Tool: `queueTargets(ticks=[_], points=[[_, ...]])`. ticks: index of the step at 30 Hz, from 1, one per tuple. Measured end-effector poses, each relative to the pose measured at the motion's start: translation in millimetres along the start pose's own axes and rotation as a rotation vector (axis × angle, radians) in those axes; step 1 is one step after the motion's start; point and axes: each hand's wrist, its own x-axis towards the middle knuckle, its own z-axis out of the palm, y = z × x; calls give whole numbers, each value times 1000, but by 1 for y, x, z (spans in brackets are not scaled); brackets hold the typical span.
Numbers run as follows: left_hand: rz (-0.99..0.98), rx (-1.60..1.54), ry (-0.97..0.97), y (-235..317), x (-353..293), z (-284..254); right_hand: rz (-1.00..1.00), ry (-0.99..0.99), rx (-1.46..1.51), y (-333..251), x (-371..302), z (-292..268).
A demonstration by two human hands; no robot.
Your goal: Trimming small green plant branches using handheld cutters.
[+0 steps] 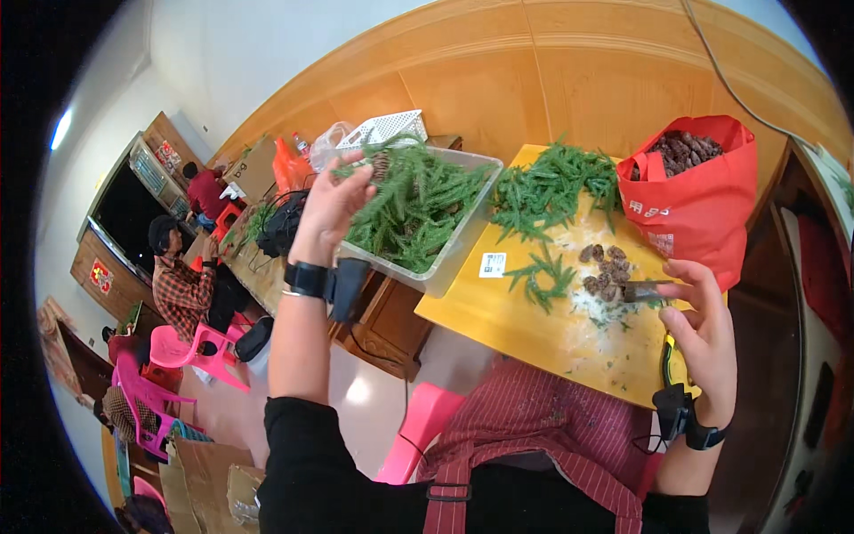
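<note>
My left hand is raised over the left part of a clear plastic bin heaped with artificial green pine sprigs. Its thumb and fingers pinch a green sprig, with a brown pine cone right beside the fingertips. Over the right side of the yellow table, my right hand grips a short, dark, shiny piece whose kind I cannot make out. Several small pine cones lie by its tip, among white crumbs. Below that hand sits a yellow and black tool, partly hidden.
A pile of green sprigs covers the table's back, with a loose sprig nearer. A red bag full of pine cones stands back right. Left are a pink stool, cardboard boxes and a seated person in a checked shirt.
</note>
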Motion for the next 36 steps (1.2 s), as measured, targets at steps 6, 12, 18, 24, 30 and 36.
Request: queueTargets(ticks=[6, 12, 18, 24, 30, 36], points=[[-255, 255, -101, -37, 17, -43, -29, -69, -92, 3, 3, -4], [-112, 921, 28, -47, 17, -41, -95, -38, -146, -2, 3, -4], [295, 898, 41, -17, 17, -31, -113, 193, -68, -17, -15, -10], [557, 1040, -174, 0, -8, 47, -676, 347, -433, -35, -38, -7], [263, 955, -715, -6, -38, 91, -643, 222, -373, -78, -64, 21], [183, 1238, -693, -24, -25, 99, -699, 209, -225, -90, -67, 0]])
